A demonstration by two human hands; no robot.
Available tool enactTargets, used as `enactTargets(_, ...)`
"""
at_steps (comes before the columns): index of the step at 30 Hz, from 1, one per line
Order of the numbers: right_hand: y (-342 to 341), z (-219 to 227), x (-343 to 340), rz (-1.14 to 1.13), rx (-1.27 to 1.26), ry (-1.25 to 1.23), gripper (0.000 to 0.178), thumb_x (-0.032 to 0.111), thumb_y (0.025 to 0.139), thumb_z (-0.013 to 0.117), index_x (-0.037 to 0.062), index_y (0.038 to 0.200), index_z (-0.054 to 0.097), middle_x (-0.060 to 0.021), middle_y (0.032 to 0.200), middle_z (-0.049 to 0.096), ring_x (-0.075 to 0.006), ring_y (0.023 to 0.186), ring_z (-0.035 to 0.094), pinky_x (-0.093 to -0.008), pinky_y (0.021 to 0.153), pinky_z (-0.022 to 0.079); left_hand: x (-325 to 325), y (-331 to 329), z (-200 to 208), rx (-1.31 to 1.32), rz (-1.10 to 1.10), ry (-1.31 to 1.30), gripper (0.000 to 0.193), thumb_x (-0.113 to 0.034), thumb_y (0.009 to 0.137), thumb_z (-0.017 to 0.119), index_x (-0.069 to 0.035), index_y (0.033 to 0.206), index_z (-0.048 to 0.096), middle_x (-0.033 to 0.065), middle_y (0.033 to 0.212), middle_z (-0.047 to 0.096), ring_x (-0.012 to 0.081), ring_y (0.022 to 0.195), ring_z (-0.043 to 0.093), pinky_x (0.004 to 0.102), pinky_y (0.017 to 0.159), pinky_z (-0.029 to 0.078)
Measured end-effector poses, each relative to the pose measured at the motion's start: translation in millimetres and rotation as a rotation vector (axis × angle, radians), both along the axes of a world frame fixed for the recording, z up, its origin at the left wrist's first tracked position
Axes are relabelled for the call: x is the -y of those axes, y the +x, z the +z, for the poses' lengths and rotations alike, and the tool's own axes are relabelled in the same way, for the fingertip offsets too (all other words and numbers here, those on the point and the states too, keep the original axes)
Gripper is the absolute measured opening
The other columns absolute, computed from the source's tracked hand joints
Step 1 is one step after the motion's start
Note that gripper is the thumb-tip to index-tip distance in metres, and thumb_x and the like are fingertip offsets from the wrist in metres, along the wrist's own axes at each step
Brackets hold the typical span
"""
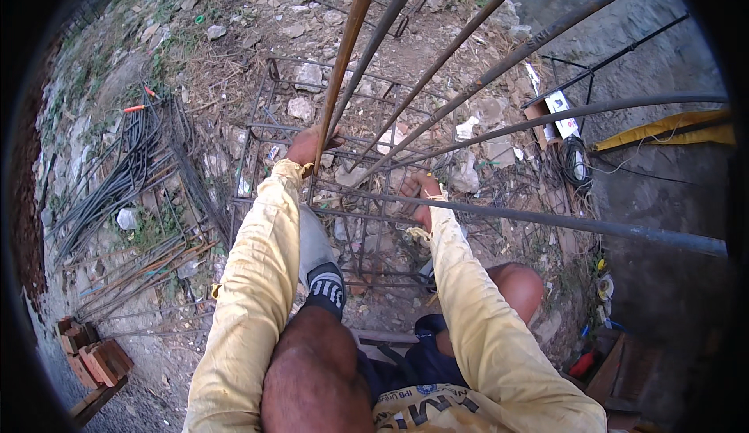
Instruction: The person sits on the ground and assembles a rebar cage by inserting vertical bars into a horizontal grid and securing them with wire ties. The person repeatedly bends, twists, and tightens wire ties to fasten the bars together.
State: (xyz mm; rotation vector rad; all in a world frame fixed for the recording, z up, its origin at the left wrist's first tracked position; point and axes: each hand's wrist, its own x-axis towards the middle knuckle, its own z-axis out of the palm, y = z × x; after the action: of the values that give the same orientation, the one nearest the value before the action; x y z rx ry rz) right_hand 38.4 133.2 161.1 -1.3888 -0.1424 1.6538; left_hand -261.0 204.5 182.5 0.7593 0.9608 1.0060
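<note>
Where long steel bars (585,226) converge, a rebar cage (367,215) lies on stony ground (230,49)

While a bare left knee (316,363) fills the lower edge, two yellow sleeves (257,269) stretch forward on either side of the crouching person's middle. A grey shoe (314,238), topped by a dark striped sock (326,286), points ahead beneath the left forearm. Just beyond, the right hand (422,197) has its fingers bent beside the lowest of the long steel bars; whether they pinch anything, I cannot tell. A little farther, the left hand (307,148) sits at a rusty brown bar (349,51) that partly hides it, so its grip cannot be made out. Under both hands lies the rebar cage, while the long steel bars fan upward and right from it.

Outward to the left are stacked bricks (105,361) and, past them, a heap of loose rods (125,175). To the right, a coiled black cable (576,164) lies near a white box (562,113), with yellow fabric (671,131) beyond. Farthest ahead, another cage (401,26) lies among stones.
</note>
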Motion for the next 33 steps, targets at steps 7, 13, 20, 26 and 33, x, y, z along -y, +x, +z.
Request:
enactTargets(7, 5.8, 31.0, 57.9, 0.272, -0.101, -0.166, 0.019, 0.024, 0.094, 0.05, 0.0141, 0.078, 0.047, 0.0047, 0.059, 0.041, -0.0106, 0.049, 0.042, -0.0297, 0.045, 0.04, -13.0, -28.4, -56.3, -0.428, 0.019, 0.182, 0.049, -0.046, 0.092, 0.054, -0.001, 0.106, 0.065, 0.0103, 0.097, 0.068, 0.017, 0.091, 0.064, 0.031, 0.077, 0.049)
enactTargets(13, 15.4, 37.8, 77.9, -0.545, -0.094, 0.01, 0.024, 0.026, 0.096, 0.046, 0.0155, 0.075, 0.043, 0.0031, 0.059, 0.04, -0.0101, 0.046, 0.039, -0.0304, 0.046, 0.04, 2.3, -7.0, -31.5, -0.13, 0.1, -0.037, 0.034, -0.034, 0.089, 0.063, -0.002, 0.102, 0.063, 0.0066, 0.097, 0.063, 0.0178, 0.092, 0.057, 0.0317, 0.087, 0.042)
enactTargets(20, -10.3, -60.3, 54.6, 0.599, 0.505, -0.061, 0.023, 0.024, 0.086, 0.064, 0.0091, 0.081, 0.048, 0.0016, 0.057, 0.038, -0.0125, 0.04, 0.034, -0.0335, 0.038, 0.032, 6.7, 0.4, -50.8, -0.253, 0.126, 0.05, 0.056, -0.052, 0.09, 0.056, 0.001, 0.106, 0.065, 0.0109, 0.097, 0.068, 0.0179, 0.09, 0.064, 0.0305, 0.08, 0.048)
enactTargets(26, 40.9, -40.6, 58.8, -0.156, -0.581, 0.185, 0.016, 0.026, 0.09, 0.053, 0.0111, 0.083, 0.054, 0.0006, 0.058, 0.042, -0.0151, 0.049, 0.043, -0.0346, 0.044, 0.032, 5.6, 1.3, -27.6, -0.21, 0.141, 0.009, 0.037, -0.034, 0.09, 0.06, 0.001, 0.104, 0.063, 0.008, 0.098, 0.064, 0.0185, 0.091, 0.058, 0.0311, 0.085, 0.044)
enactTargets(33, -1.1, -28.4, 51.2, 0.902, 0.692, -0.18, 0.024, 0.024, 0.084, 0.064, 0.0014, 0.081, 0.06, -0.0044, 0.061, 0.046, -0.0161, 0.048, 0.047, -0.0342, 0.044, 0.039, 14.7, -6.1, -47.5, -0.177, 0.252, 0.038, 0.04, -0.037, 0.091, 0.06, 0.0, 0.102, 0.066, 0.0071, 0.093, 0.065, 0.0142, 0.079, 0.06, 0.0267, 0.075, 0.047)
